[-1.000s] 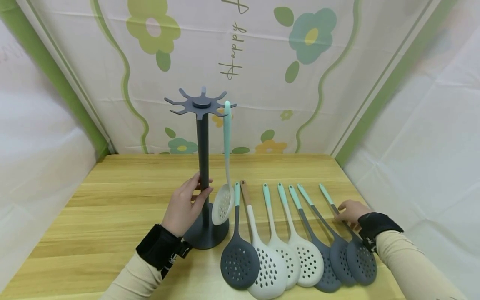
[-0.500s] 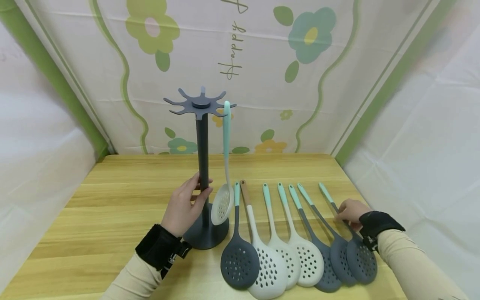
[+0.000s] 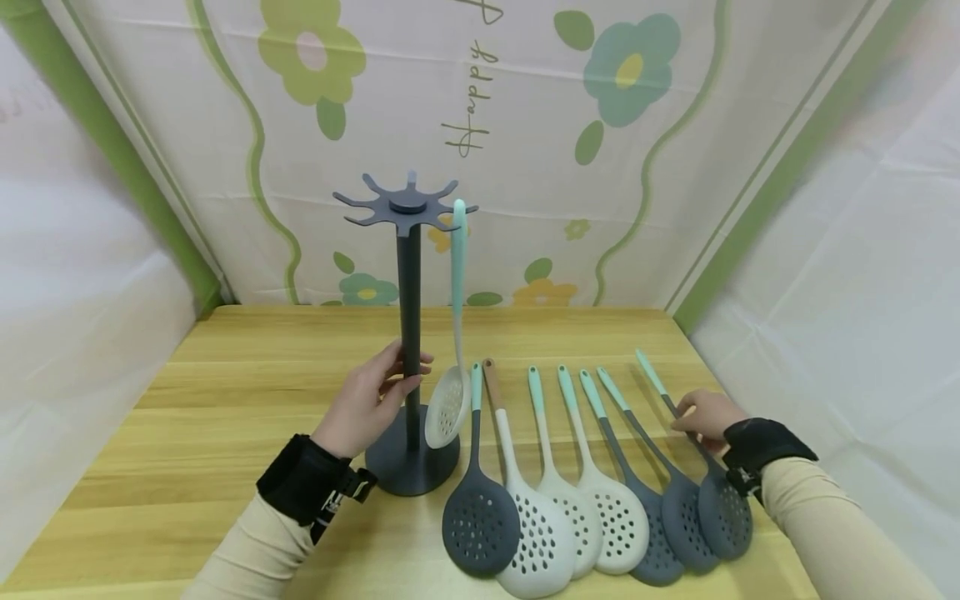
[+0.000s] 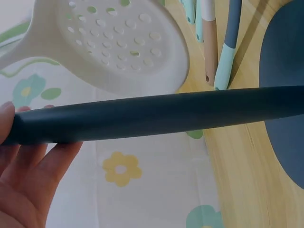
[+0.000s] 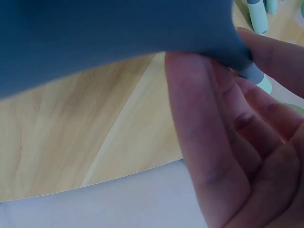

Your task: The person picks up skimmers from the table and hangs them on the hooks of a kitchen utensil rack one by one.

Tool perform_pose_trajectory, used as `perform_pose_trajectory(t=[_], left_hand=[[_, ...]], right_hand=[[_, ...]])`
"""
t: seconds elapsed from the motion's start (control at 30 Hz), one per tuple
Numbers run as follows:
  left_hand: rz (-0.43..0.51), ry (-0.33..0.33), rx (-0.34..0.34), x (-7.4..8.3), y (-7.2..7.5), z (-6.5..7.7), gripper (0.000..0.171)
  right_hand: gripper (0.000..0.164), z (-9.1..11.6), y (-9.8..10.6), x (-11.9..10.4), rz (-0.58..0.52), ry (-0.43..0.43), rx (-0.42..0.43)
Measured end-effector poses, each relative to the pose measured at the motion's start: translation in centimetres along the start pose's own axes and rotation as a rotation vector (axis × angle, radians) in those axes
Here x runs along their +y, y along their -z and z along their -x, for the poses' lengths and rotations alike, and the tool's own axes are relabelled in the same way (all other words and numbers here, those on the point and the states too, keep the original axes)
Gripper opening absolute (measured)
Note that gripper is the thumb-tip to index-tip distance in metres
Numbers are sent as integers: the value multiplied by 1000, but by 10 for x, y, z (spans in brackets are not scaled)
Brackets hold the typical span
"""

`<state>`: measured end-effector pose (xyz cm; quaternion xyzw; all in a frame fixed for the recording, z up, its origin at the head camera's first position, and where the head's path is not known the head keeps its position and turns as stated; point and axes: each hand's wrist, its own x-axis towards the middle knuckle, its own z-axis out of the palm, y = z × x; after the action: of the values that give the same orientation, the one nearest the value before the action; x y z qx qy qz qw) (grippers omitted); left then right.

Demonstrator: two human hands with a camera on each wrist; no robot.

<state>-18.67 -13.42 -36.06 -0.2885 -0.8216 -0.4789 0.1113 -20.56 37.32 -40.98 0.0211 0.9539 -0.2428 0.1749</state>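
Observation:
My left hand (image 3: 367, 404) grips the dark pole of a utensil rack (image 3: 409, 300), low down above its round base. A white skimmer (image 3: 447, 410) with a mint handle hangs from one of the rack's arms, just right of the pole. At the far right, my right hand (image 3: 711, 414) pinches the shaft of a dark grey skimmer (image 3: 726, 518) with a mint handle end. In the right wrist view, thumb and fingers close round the neck of this grey skimmer (image 5: 118, 38), whose head fills the upper left. Its handle end is tilted up off the table.
Several more skimmers lie side by side, handles pointing away: a dark one (image 3: 480, 529) nearest the rack, a white one with a brown handle end (image 3: 536, 542), then white and grey ones (image 3: 686, 521) with overlapping heads. A printed cloth (image 3: 525, 167) stands behind the wooden table (image 3: 247, 400).
My right hand has raised the far right grey skimmer slightly, its handle end moving up and away. The left hand stays on the pole. The view has shifted a little.

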Motion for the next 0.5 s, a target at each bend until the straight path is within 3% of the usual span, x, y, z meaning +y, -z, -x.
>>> perform_pose_trajectory(t=[0.5], left_hand=[[-71, -64, 59, -4, -2, 2, 28]], right_hand=[[40, 3, 3, -13, 53, 46, 21]])
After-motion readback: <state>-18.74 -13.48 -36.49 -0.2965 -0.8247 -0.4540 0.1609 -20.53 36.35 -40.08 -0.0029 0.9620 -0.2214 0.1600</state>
